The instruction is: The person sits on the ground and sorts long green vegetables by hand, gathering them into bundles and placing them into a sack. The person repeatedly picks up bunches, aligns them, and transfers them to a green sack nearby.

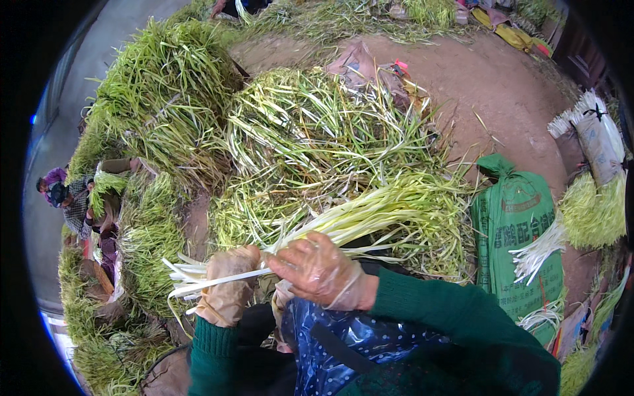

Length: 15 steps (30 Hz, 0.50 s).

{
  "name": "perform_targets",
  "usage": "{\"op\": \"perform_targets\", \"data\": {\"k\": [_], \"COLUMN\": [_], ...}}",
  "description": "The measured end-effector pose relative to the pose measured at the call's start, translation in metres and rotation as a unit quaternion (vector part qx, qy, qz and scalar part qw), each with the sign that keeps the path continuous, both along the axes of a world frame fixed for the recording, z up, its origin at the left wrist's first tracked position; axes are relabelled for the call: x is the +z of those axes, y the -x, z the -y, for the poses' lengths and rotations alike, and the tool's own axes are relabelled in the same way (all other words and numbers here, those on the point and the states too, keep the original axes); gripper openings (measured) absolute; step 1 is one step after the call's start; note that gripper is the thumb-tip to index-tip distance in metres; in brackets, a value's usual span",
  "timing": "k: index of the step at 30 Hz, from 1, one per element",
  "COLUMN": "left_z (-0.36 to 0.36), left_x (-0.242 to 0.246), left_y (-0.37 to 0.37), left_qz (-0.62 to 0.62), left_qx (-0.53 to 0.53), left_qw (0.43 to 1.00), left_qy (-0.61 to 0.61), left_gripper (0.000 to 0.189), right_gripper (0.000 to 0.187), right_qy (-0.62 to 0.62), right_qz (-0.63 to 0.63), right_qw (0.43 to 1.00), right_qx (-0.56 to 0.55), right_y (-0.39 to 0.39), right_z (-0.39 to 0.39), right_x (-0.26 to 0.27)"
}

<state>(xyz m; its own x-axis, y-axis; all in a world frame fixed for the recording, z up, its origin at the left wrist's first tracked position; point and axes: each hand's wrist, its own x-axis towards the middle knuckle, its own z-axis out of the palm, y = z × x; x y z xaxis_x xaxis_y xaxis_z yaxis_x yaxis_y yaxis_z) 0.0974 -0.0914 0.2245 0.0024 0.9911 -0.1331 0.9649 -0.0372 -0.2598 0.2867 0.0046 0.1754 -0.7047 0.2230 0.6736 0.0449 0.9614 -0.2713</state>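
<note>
My left hand (229,284), in a thin glove, is closed around the white stalk ends of a bunch of leafy stalks, perhaps Chinese chives (356,213). Close to its right, my right hand (317,270), in a clear plastic glove, holds the same bunch at mid-length, with its fingertips near one white stalk. The yellow-green leaves spread to the upper right over a heap of loose leaves (307,133). Part of the left palm is hidden. Below both hands lies a blue polka-dot plastic apron (337,346).
A tall leafy pile (168,99) stands at upper left. Right of me lies a green woven sack (520,222) with white stalks on it. A tied bundle (597,143) is at far right, on the earthen floor (505,99). Other people (74,208) sit at far left among leaves.
</note>
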Motion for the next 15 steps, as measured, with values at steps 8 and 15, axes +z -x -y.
{"op": "perform_targets", "data": {"k": [8,15], "left_z": [0.002,0.005], "left_x": [-0.024,-0.031], "left_y": [0.001,0.011], "left_qz": [-0.022,0.101], "left_qx": [-0.003,0.045], "left_qw": [1.000,0.994], "left_qy": [-0.005,0.011], "left_gripper": [0.002,0.006], "right_gripper": [0.057,0.061], "right_qy": [0.217,0.020], "right_qz": [-0.132,0.040], "right_qw": [0.965,0.997], "right_qx": [0.059,0.066], "right_y": [0.040,0.033], "right_z": [-0.023,-0.017], "right_x": [-0.014,-0.018]}}
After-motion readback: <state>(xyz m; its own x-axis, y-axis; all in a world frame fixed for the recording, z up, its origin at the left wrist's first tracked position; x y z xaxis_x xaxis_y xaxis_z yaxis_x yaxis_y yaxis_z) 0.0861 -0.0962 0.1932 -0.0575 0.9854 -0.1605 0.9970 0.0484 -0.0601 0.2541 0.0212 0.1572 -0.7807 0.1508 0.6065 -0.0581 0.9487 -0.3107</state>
